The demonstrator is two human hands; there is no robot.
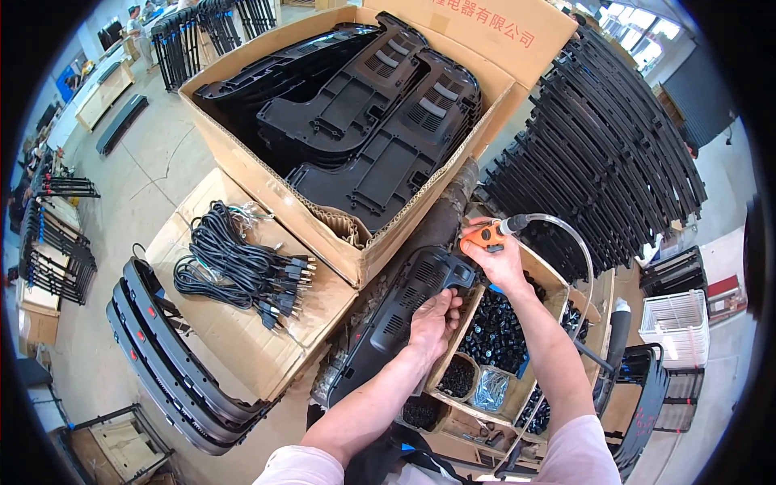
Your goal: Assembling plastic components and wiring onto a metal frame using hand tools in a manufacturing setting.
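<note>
A black plastic housing point(408, 295) with slotted vents lies in front of me, slanting away to the right. My left hand point(435, 325) is closed at its right edge, thumb and fingers together; any small part between them is hidden. Farther off, my right hand point(499, 263) grips an orange air tool point(483, 236) just beyond the housing's far end. A clear hose point(575, 230) runs from the tool's dark fitting and curves down on the right. The tool's tip is hard to make out.
Right of the housing, a divided parts box point(495, 335) holds small black parts, dark screws and silver screws point(491, 390). An open carton point(283, 214) of black housings stands ahead. Black power cords point(234, 263) lie on cardboard at left, beside curved black frames point(174, 368). Stacked black frames point(602, 153) rise at right.
</note>
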